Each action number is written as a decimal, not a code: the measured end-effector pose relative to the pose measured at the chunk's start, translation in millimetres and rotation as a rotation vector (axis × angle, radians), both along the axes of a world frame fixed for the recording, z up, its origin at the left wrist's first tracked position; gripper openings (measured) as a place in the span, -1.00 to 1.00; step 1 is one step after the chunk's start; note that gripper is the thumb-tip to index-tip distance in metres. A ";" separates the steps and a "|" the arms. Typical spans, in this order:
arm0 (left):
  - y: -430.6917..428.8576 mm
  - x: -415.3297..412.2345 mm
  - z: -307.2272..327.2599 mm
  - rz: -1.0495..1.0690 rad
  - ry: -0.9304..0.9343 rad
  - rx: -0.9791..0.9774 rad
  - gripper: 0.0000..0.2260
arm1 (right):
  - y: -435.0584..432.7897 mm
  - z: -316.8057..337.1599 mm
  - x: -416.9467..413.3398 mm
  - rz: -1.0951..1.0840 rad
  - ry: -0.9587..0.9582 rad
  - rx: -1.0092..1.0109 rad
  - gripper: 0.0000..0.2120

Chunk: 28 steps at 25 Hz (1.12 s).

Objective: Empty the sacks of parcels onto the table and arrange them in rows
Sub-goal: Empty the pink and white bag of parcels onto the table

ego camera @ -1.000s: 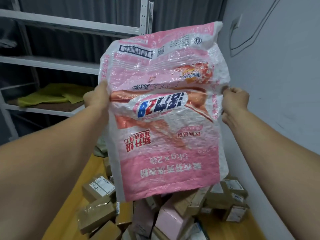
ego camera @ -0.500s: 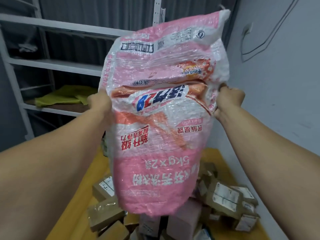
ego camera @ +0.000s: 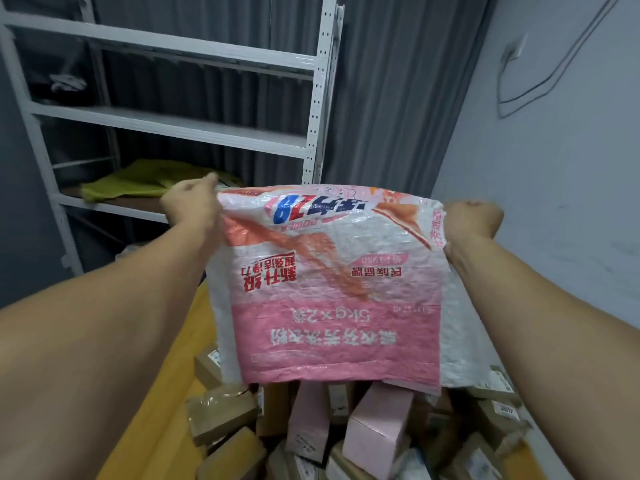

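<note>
The left hand [ego camera: 192, 206] and the right hand [ego camera: 472, 220] hold a pink-and-white woven sack [ego camera: 329, 292] up by its two upper corners, each hand's fingers clamped on the sack's edge, its print upside down and its lower edge hanging open. Just under that edge, a heap of parcels [ego camera: 377, 427], brown cartons and pink boxes, lies jumbled on the yellow table [ego camera: 180, 358]. Behind the left hand stands a white shelf rack [ego camera: 313, 133] with a yellow-green cloth [ego camera: 138, 178] on one shelf, and a pale wall [ego camera: 554, 150] runs along the right
</note>
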State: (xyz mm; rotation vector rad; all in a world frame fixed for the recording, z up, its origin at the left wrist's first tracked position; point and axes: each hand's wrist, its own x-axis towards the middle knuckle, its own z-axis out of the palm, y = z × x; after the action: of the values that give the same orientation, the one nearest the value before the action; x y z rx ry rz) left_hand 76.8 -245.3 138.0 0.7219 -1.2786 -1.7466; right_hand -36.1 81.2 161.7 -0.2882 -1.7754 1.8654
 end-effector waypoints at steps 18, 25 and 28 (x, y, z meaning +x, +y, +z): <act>21.4 0.1 -6.9 -0.299 -0.642 -0.665 -0.88 | 64.5 5.5 1.8 0.606 -0.076 -0.298 -0.39; 19.6 -6.0 -6.9 -0.162 -0.451 -0.535 -0.88 | 74.4 -4.6 -1.2 0.657 -0.223 0.180 -0.78; 27.1 -5.2 -8.1 -0.108 -0.330 -0.443 -0.76 | 73.0 -11.0 -11.4 0.538 -0.238 0.271 -0.80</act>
State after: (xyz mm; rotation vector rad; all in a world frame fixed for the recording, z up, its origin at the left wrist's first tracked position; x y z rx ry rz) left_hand 71.6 -218.2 129.9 0.7047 -1.8829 -1.3842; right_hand -47.5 154.2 150.8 0.0881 -2.4240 1.9598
